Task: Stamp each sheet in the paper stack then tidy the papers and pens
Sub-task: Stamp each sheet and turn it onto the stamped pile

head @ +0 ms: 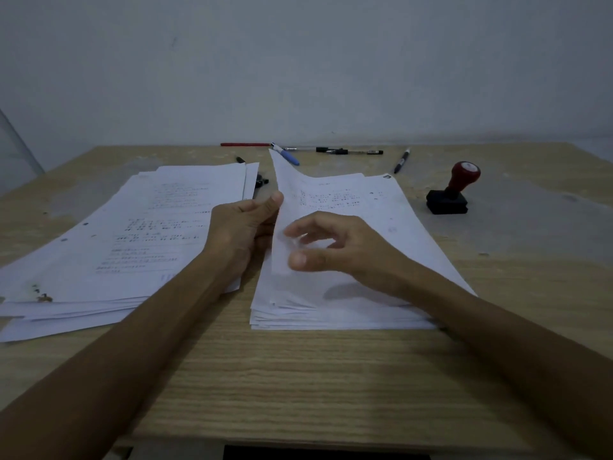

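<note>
The person looks to be mid page-turn, peeling the top sheet point(282, 194) off the right stack point(348, 293) to move it to the left pile point(132, 234).

The left hand point(242, 227) pinches the sheet's left edge between thumb and curled fingers, so that edge stands lifted. The right hand point(338, 247) hovers just over the stack, fingers loosely curled and holding nothing, a bit blurred.

To do this well, probably: keep the pinch light and near the edge middle so only one thin sheet comes away, and let the right fingers pin the sheets underneath so they don't drag along. Printer paper is floppy and bends easily, so swing it across rather than yank.

The stamp point(452, 190), with a rounded red knob on a blocky black base, stands upright to the right of the stack, well apart. The pens point(331, 150) lie scattered beyond the stack's far edge. Everything sits on a wood-grain table point(298, 376), whose smooth top should let sheets slide. The left pile is splayed and needs squaring later.
</note>
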